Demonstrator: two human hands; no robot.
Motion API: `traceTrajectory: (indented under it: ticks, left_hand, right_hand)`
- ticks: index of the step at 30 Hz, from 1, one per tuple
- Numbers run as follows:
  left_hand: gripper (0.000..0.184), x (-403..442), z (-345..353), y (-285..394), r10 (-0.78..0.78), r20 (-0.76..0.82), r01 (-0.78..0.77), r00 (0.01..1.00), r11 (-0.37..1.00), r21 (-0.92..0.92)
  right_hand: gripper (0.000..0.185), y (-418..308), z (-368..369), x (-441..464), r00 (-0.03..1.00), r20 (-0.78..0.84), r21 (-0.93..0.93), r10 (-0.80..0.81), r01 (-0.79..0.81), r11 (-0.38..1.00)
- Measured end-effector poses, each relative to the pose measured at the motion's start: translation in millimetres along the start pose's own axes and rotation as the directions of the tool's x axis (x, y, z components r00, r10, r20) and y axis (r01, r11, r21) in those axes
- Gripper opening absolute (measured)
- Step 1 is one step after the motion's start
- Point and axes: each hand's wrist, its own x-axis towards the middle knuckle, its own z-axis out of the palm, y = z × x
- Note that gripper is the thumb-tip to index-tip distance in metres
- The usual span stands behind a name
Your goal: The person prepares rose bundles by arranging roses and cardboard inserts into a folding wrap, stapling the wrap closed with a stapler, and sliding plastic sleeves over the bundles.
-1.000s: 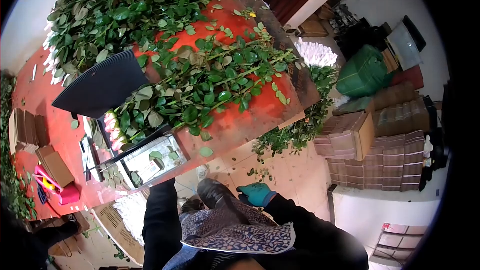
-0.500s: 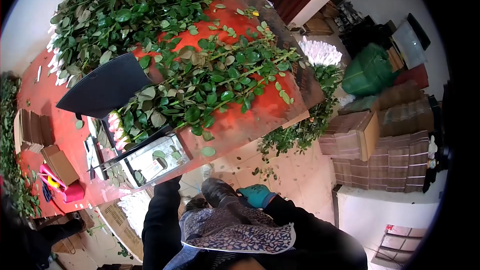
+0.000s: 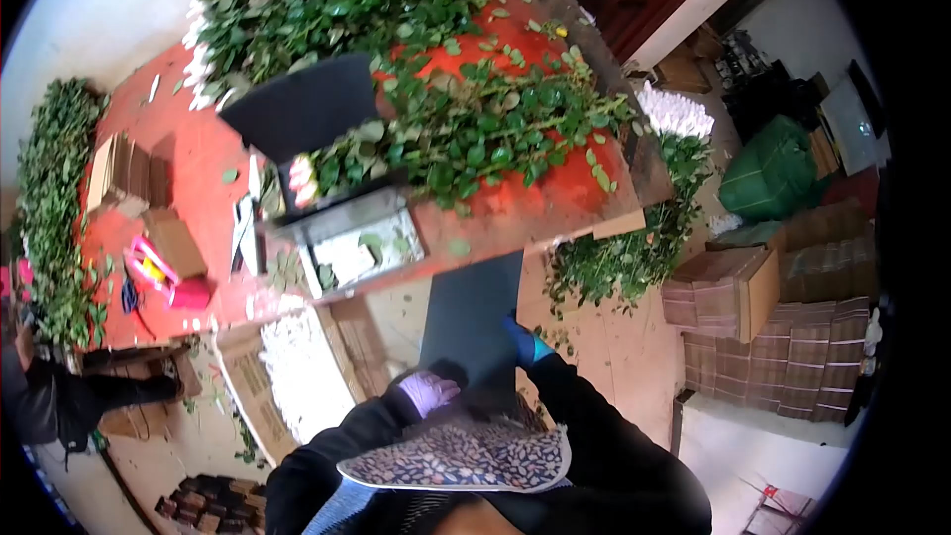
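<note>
A flat dark grey sheet (image 3: 471, 312) stretches from the table's front edge toward my lap. My left hand (image 3: 428, 392), in a purple glove, is closed on its lower left edge. In a blue and teal glove, my right hand (image 3: 525, 341) grips the right edge, with some fingers hidden. Beyond the sheet, a black stand with a raised curved panel (image 3: 302, 104) rests on the table, with pink-tipped roses (image 3: 302, 180) lying in it. Their leafy stems (image 3: 495, 134) spread to the right. A clear-sided tray (image 3: 367, 248) with loose leaves sits in front.
The red table (image 3: 163, 163) also bears a big leafy pile (image 3: 337, 0), folded cardboard (image 3: 129, 176) and a pink holder (image 3: 168, 277). Below are a box of white sleeves (image 3: 302, 372) and, right, stacked cartons (image 3: 783, 357). Another person's dark-clothed leg (image 3: 129, 391) shows at far left.
The view has swung left, so the table appears farther right. My left hand has come into view, and the dark sheet now lies between both hands.
</note>
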Motion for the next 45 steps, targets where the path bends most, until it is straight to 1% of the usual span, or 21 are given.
traceTrajectory:
  ticks: [2,3,4,5,6,7,9,11,12,13,14,15,17,18,19,21,23,25,31,41,45]
  left_hand:
    - [0.028,-5.9,-16.1,28.0,-0.070,0.227,0.059,0.971,0.997,0.055]
    - [0.016,-13.9,-37.9,43.0,0.013,-0.082,-0.011,0.997,0.999,0.031]
    - [0.019,-30.7,-17.8,29.0,0.124,-0.173,-0.103,0.977,0.987,0.124]
    - [0.033,-37.6,-43.0,35.9,0.071,-0.124,-0.049,0.990,0.984,0.172]
    - [0.050,-43.4,-71.9,48.9,-0.011,-0.194,0.042,0.981,0.987,0.155]
    - [0.069,-46.7,-94.6,57.0,-0.087,-0.274,0.132,0.958,0.980,0.151]
    - [0.111,-59.4,-105.5,63.7,-0.344,-0.460,0.438,0.819,0.892,0.111]
    - [0.132,-71.7,-97.2,50.8,-0.492,-0.558,0.498,0.668,0.853,-0.157]
    - [0.140,-82.4,-94.8,42.9,-0.517,-0.500,0.438,0.695,0.855,-0.276]
    - [0.136,-85.7,-99.6,52.8,-0.660,-0.322,0.299,0.679,0.649,-0.700]
    - [0.130,-95.9,-91.3,43.7,-0.625,-0.259,0.254,0.736,0.610,-0.750]
    - [0.125,-106.7,-84.3,34.6,-0.579,-0.202,0.211,0.790,0.566,-0.797]
    - [0.079,-117.9,-127.4,56.0,-0.378,-0.290,0.245,0.879,0.881,-0.405]
    - [0.062,-118.4,-164.3,78.4,-0.282,-0.292,0.065,0.914,0.812,-0.580]
    - [0.045,-116.7,-199.9,106.2,-0.191,-0.311,-0.103,0.931,0.681,-0.725]
    - [0.018,-106.7,-233.4,196.1,-0.199,-0.551,-0.569,0.810,-0.040,-0.821]
    - [0.009,-91.6,-273.2,234.3,0.110,-0.728,-0.704,0.677,-0.191,-0.684]
    - [0.008,-80.7,-279.0,262.9,0.236,-0.808,-0.732,0.540,-0.340,-0.590]
    - [0.008,-88.0,-260.1,292.9,0.121,-0.913,-0.807,0.390,-0.434,-0.402]
    - [0.011,-93.0,-242.6,309.0,-0.065,-0.937,-0.842,0.344,-0.462,-0.277]
    - [0.011,-89.7,-244.5,301.5,-0.039,-0.922,-0.812,0.385,-0.490,-0.318]
  right_hand:
    - [0.036,60.3,-10.4,-2.3,0.901,0.283,-0.403,-0.328,0.422,0.812]
    - [0.033,57.0,-6.1,-6.1,0.787,0.499,-0.595,-0.364,0.616,0.517]
    - [0.032,59.3,-3.3,-8.2,0.755,0.496,-0.375,-0.429,0.632,0.678]
    - [0.031,62.7,12.1,-21.0,0.840,0.348,-0.137,-0.416,0.484,0.864]
    - [0.030,66.2,27.4,-33.8,0.901,0.189,0.171,-0.390,0.361,0.917]
    - [0.028,48.0,49.0,-48.4,0.985,-0.024,0.493,-0.171,0.160,0.855]
    - [0.029,46.5,61.2,-62.5,0.969,-0.121,0.470,-0.217,0.249,0.847]
    - [0.030,48.2,67.1,-70.6,0.944,-0.208,0.439,-0.255,0.323,0.838]
    - [0.032,48.5,67.0,-73.4,0.919,-0.263,0.325,-0.295,0.372,0.870]
    - [0.034,48.7,68.1,-76.7,0.888,-0.312,0.205,-0.338,0.411,0.889]
    - [0.037,48.2,69.4,-80.1,0.888,-0.291,0.319,-0.355,0.440,0.839]
    - [0.037,48.2,71.3,-85.3,0.889,-0.291,0.325,-0.353,0.439,0.838]
    - [0.039,47.4,69.4,-90.0,0.844,-0.273,0.340,-0.462,0.533,0.774]
    - [0.037,47.9,70.5,-95.8,0.848,-0.335,0.375,-0.411,0.520,0.768]
    - [0.037,56.4,61.9,-95.3,0.850,-0.332,0.387,-0.409,0.518,0.763]
    - [0.034,75.2,46.9,-81.7,0.783,-0.477,0.138,-0.399,0.515,0.846]
    - [0.033,64.4,42.4,-76.4,0.782,-0.107,-0.018,-0.615,0.616,0.787]
    - [0.034,35.0,70.8,-97.5,0.902,-0.104,0.296,-0.419,0.431,0.853]
    - [0.037,10.8,97.9,-104.8,0.911,-0.206,0.397,-0.356,0.410,0.821]
    - [0.037,-17.1,98.7,-104.6,0.821,-0.285,0.263,-0.495,0.563,0.783]
    - [0.040,-23.6,110.4,-111.8,0.769,-0.447,0.240,-0.456,0.595,0.767]
